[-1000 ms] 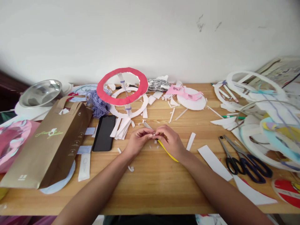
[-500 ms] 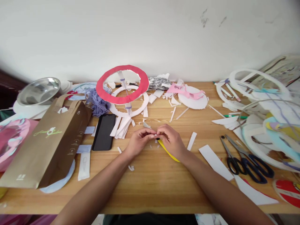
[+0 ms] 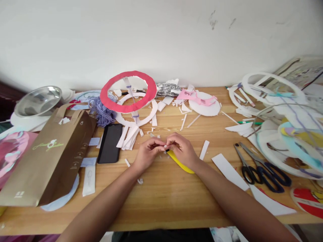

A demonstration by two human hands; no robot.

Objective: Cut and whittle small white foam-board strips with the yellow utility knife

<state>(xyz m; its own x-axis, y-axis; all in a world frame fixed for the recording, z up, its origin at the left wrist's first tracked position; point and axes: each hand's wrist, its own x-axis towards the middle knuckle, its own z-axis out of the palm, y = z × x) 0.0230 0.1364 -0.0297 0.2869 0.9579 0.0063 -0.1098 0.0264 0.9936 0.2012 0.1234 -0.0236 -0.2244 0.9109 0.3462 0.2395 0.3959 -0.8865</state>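
Note:
Above the middle of the table, my left hand (image 3: 148,152) and my right hand (image 3: 182,150) meet fingertip to fingertip. Both are closed in a pinch around a tiny white scrap (image 3: 165,146), perhaps paper or foam; most of it is hidden by the fingers. A curved yellow strip (image 3: 179,162) with a dark end emerges below the fingertips and passes beneath my right hand. I cannot tell whether it is held or lies on the wood. Small white bits are scattered just beyond the fingers, and white strips (image 3: 129,137) lie left of them.
A black phone (image 3: 109,144) and brown paper bag (image 3: 57,154) lie left. Behind stands a red-topped ring frame (image 3: 128,107), near purple yarn (image 3: 104,112). Scissors (image 3: 264,168) and a white strip (image 3: 229,171) lie right, before piled white rings (image 3: 274,88).
The view has shifted slightly, so the table objects appear a little further left. Both hands keep their fingertip pinch, with only slight finger movement.

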